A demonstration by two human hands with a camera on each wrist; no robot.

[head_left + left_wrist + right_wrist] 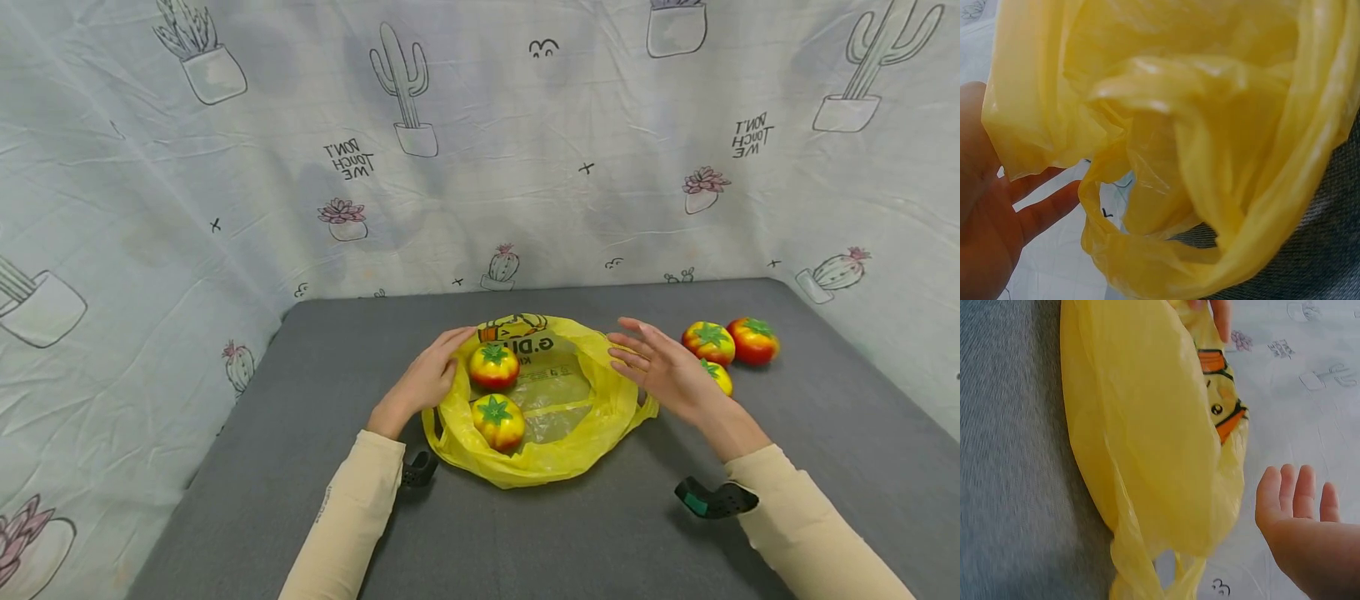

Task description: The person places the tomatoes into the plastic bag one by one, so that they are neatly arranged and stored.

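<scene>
A yellow plastic bag [540, 471] lies with its mouth spread wide on the grey table. Inside its left part are two red-and-yellow tomatoes, one farther back [494, 367] and one nearer [498, 422], each with a green star-shaped top. My left hand [427, 375] rests against the left rim; in the left wrist view the plastic [1210, 175] covers part of its extended fingers [1054, 206]. My right hand [667, 367] is held beside the right rim with fingers extended and nothing in it. The right wrist view shows a gap between this hand [1300, 519] and the bag [1147, 444].
To the right of the bag sit three more tomatoes: one at the back [708, 342], one at the far right [753, 341] and one partly hidden behind my right hand [718, 377]. A white curtain [480, 167] with cactus drawings stands behind the grey table [345, 333].
</scene>
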